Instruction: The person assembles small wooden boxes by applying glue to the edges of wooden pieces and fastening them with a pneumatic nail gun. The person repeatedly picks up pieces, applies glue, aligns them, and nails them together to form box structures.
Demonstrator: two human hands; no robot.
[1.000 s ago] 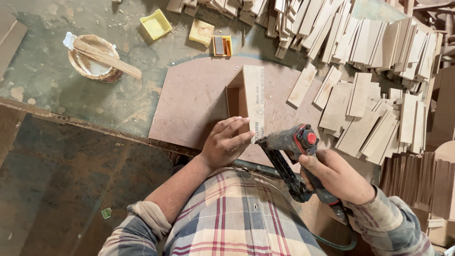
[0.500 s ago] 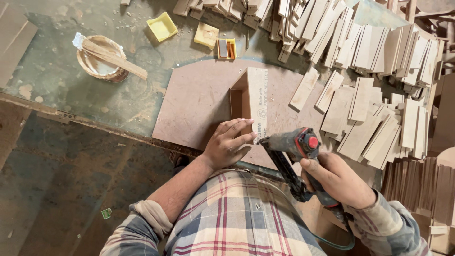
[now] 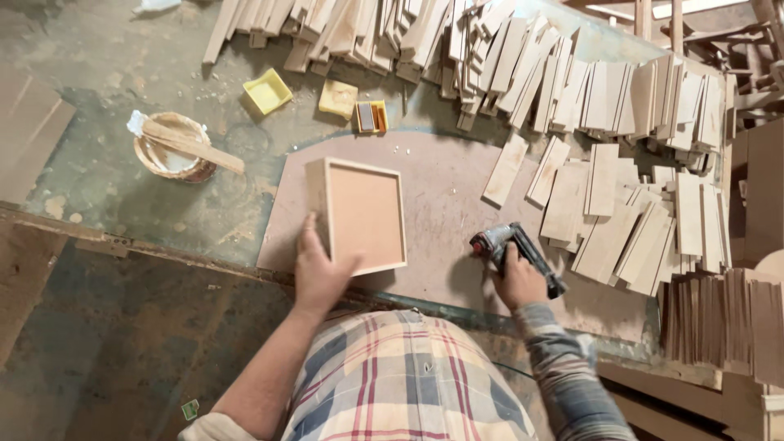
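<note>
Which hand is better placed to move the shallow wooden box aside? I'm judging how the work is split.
Left, probably. The left hand already grips the wooden box at its near-left edge, while the right hand is wrapped around the nail gun lying on the board.

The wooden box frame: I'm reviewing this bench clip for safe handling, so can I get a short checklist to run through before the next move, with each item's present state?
1. Left hand grips the wooden box frame at its near-left edge: ok.
2. Frame lies flat on the brown board, open side up: ok.
3. Nail gun rests on the board, right hand on it: ok.
4. Gun's nose points away from the left hand: ok.
5. Finger off the trigger: cannot tell.
6. Frame's corner joints tight: cannot tell.
</note>
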